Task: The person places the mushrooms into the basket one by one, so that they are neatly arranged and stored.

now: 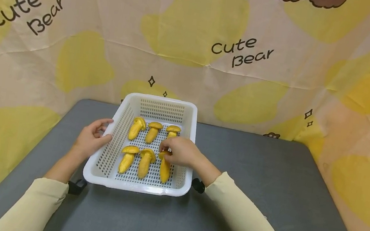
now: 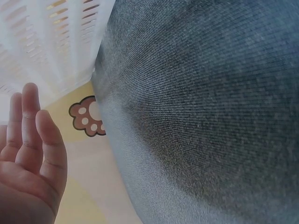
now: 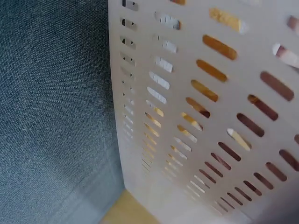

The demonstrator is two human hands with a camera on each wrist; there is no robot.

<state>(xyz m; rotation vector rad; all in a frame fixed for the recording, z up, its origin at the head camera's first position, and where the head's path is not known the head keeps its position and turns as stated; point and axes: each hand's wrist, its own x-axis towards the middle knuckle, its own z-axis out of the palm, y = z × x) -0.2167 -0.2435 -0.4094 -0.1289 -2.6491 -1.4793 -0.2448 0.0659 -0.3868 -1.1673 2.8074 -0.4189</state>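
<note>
A white perforated plastic basket (image 1: 136, 186) stands on the grey table, with several yellow mushrooms lying in it in two rows. My right hand (image 1: 181, 151) reaches over the right rim and pinches the front-right mushroom (image 1: 165, 172) near its cap, partly covering it. Just behind that hand lies the back-right mushroom (image 1: 173, 129), its stem partly hidden. At the left rim, my left hand (image 1: 91, 138) touches the basket with relaxed fingers. In the left wrist view, its fingers (image 2: 32, 126) extend alongside the basket wall. The right wrist view shows the slotted wall (image 3: 187, 93), with yellow and skin visible through the slots.
The grey tabletop (image 1: 251, 172) extends to both sides and in front of the basket. Close behind the basket hangs a patterned cloth (image 1: 190, 25) with "Cute Bear" lettering. Dark wrist bands (image 1: 77, 187) sit below both hands.
</note>
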